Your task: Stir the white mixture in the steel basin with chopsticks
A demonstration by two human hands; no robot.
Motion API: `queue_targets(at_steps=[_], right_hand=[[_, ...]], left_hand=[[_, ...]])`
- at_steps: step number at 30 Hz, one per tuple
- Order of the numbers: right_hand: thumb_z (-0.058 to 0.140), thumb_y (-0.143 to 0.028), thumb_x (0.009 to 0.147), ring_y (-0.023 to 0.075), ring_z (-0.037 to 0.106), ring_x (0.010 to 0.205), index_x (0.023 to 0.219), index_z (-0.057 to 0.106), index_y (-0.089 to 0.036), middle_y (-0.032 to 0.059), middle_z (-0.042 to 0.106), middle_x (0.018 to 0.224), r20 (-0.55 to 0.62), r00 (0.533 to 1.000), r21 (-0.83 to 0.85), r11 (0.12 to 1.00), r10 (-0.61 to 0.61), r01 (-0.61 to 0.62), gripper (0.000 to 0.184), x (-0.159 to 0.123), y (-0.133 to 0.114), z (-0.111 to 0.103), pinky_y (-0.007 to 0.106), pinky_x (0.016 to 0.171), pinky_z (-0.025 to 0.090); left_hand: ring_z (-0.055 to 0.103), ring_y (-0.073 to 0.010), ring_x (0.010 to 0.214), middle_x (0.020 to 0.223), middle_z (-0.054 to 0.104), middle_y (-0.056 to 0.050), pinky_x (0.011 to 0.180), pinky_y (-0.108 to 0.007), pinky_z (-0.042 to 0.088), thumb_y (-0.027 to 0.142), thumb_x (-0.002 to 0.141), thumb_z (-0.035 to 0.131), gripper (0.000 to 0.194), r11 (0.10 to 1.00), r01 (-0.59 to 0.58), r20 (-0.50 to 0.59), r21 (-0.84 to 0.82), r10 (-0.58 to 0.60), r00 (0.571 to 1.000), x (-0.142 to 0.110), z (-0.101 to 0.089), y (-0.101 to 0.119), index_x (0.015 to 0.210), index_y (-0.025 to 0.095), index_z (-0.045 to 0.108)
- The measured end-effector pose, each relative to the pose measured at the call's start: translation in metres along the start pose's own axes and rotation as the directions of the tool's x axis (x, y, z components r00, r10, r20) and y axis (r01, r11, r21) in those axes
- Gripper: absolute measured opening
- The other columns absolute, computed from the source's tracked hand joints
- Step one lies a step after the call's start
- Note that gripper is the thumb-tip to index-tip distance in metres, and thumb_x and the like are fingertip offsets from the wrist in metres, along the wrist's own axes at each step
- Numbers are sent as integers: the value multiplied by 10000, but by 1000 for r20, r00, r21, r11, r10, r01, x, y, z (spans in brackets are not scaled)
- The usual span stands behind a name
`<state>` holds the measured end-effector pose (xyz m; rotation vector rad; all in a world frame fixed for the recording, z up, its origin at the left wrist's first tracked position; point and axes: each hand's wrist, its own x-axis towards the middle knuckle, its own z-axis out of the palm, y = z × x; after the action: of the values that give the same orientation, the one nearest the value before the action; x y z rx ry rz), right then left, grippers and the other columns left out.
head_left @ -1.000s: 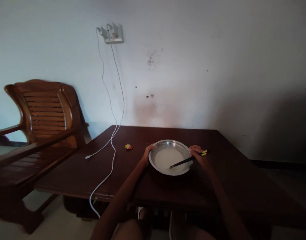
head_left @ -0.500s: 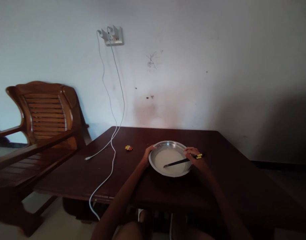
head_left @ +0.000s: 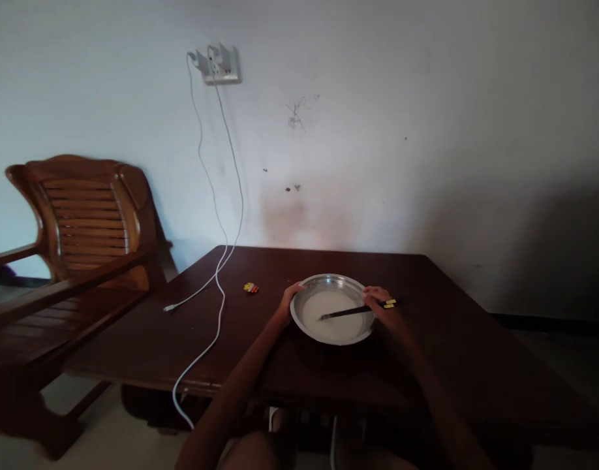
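Note:
A round metal basin (head_left: pixel 329 281) rests on the dark brown table, holding a milky white liquid (head_left: pixel 322 305). My left hand (head_left: pixel 288 303) is closed on the basin's left rim. At the right rim, my right hand (head_left: pixel 379 300) holds a pair of dark chopsticks (head_left: pixel 346 312) with yellow bands near their upper ends. The chopsticks slant down to the left, and their tips dip into the liquid. Part of this hand lies against the rim; its lower fingers are hidden.
Left of the basin lies a small yellow, red and white trinket (head_left: pixel 251 287). White charging cables (head_left: pixel 220 287) run from a wall socket (head_left: pixel 224 65) across the table (head_left: pixel 451 339) and over its front edge. A wooden armchair (head_left: pixel 89 222) stands at the left, a wall behind.
The chopstick tips have shifted slightly left and up in the liquid. Both hands keep their places at the rim; the whole view has moved a little.

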<state>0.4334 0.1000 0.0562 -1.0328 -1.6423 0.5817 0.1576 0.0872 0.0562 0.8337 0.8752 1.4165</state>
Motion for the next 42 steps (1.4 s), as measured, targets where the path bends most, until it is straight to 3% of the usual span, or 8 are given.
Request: queue_targets(at_steps=[5,8,12,19,25,31,37,42], right_hand=[[542,-664,795,273,601,837,603,623,-259,71,688,765,-203,976,-25,997,72,-79,455,2,6,-8,456,892,448],[539,-650,789,281,616,845,544,586,-254,81,686,775,-141,982,61,991,123,-115,468,2,5,-12,455,870,461],[569,-618,785,296,624,942,514,563,-246,99,714,892,-26,998,75,996,50,-48,460,0,-2,-4,456,920,442],[530,-626,787,251,572,739,569,594,-256,44,628,662,-190,975,26,994,113,-110,434,1,-3,-11,412,776,442],[587,-604,785,266,605,835,501,547,-254,68,701,777,-55,998,40,999,25,-23,452,-1,-8,-9,420,831,450],[555,-653,784,251,578,771,606,635,-252,36,645,656,-194,978,29,997,76,-72,446,-1,-8,-13,408,812,443],[608,-590,769,256,594,807,575,616,-243,63,688,764,6,1000,64,998,8,-9,397,-3,-13,-8,407,827,446],[565,-622,778,267,568,844,595,626,-248,63,664,726,-206,978,-12,999,32,-35,420,1,-3,-17,435,870,426]], left_hand=[[659,-289,890,882,756,-87,746,-321,465,299,576,696,363,1000,20,7,2,-20,1000,-1,-1,1,898,142,759],[659,-276,866,889,759,-85,748,-318,468,289,570,701,379,1000,30,4,-10,-29,1000,-2,-1,1,914,140,762],[650,-264,840,845,748,-71,737,-313,462,287,570,701,364,999,40,-5,-14,-40,999,-1,-2,0,900,143,754],[647,-296,895,803,722,-84,762,-339,451,328,586,699,343,1000,25,-1,-3,-25,1000,0,-1,-1,878,150,728],[649,-317,938,859,735,-93,767,-340,454,313,586,709,364,1000,24,26,3,-24,999,1,-4,-1,908,143,726],[648,-327,978,901,750,-108,799,-356,460,303,596,704,382,999,28,32,-20,-28,999,5,-6,-5,936,133,741],[657,-281,870,867,758,-79,736,-320,462,276,586,692,347,1000,5,27,-8,-5,1000,-2,-1,1,898,138,760],[652,-274,862,824,742,-78,728,-313,450,289,583,691,317,1000,7,23,-4,-7,1000,-7,2,3,856,139,749]])
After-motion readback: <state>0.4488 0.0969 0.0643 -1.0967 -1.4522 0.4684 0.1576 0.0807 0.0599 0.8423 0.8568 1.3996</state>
